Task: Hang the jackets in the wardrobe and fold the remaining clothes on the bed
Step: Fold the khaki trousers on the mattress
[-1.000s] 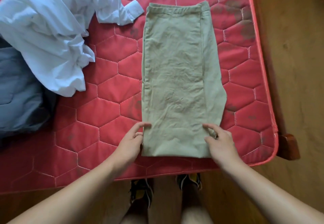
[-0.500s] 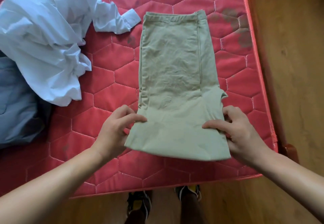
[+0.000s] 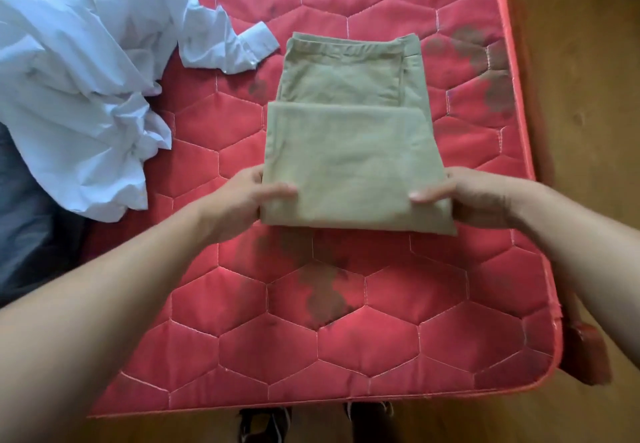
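Left hand (image 3: 242, 194) and right hand (image 3: 476, 196) are pinching the near corners of the trousers (image 3: 349, 151) — thumbs on top, probably keeping the fold square on the bed (image 3: 346, 345).

A matt khaki woven-cloth garment (image 3: 353, 151) lay on a quilted red mattress (image 3: 346, 321) with slightly shiny, stained fabric. A thin, crumpled white cotton-like shirt (image 3: 79, 96) sat nearby. The floor (image 3: 581, 96) looked like smooth wood.

trousers (image 3: 349, 151) on mattress (image 3: 346, 331), shirt (image 3: 79, 96) lying left of them
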